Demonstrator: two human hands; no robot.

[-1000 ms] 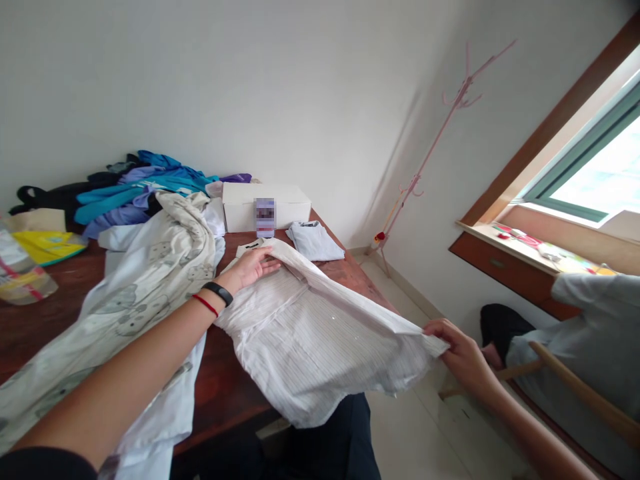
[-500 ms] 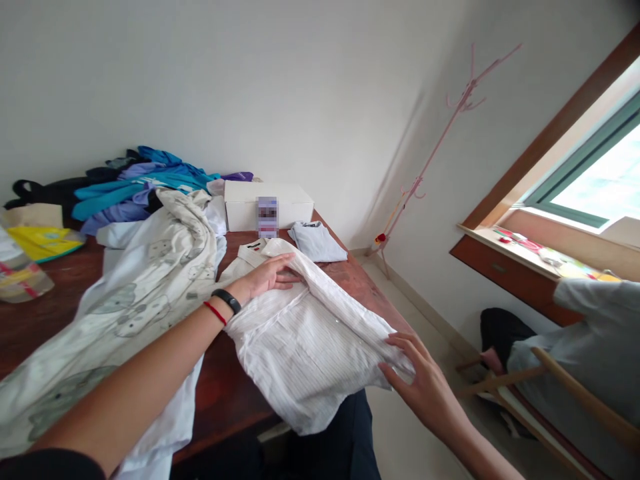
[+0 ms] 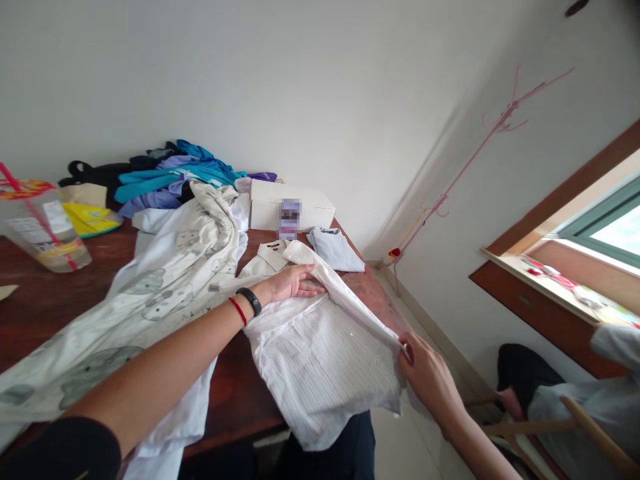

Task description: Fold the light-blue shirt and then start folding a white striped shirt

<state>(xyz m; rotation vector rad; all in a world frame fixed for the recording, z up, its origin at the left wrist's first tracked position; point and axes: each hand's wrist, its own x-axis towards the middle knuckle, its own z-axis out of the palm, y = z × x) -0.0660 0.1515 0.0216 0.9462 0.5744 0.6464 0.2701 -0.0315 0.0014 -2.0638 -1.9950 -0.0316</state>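
Note:
A white striped shirt with a collar lies on the table, its lower part hanging over the near edge. Flat on its upper part rests my left hand, fingers stretched out, just below the collar. My right hand pinches the shirt's right side edge, pulling the fabric taut between the two hands. To the left lies a long white garment with grey animal prints, partly behind my left forearm. A folded light grey garment sits beyond the shirt, near the table's right edge.
Behind the shirt stands a white box. A pile of blue and purple clothes lies at the back left, with a plastic cup with a red straw nearer. A pink coat stand leans by the wall. Another person sits at right.
My right hand has closed from a loose, spread grasp to a pinch on the shirt's edge. My left hand stays flat on the shirt. The view has turned slightly left.

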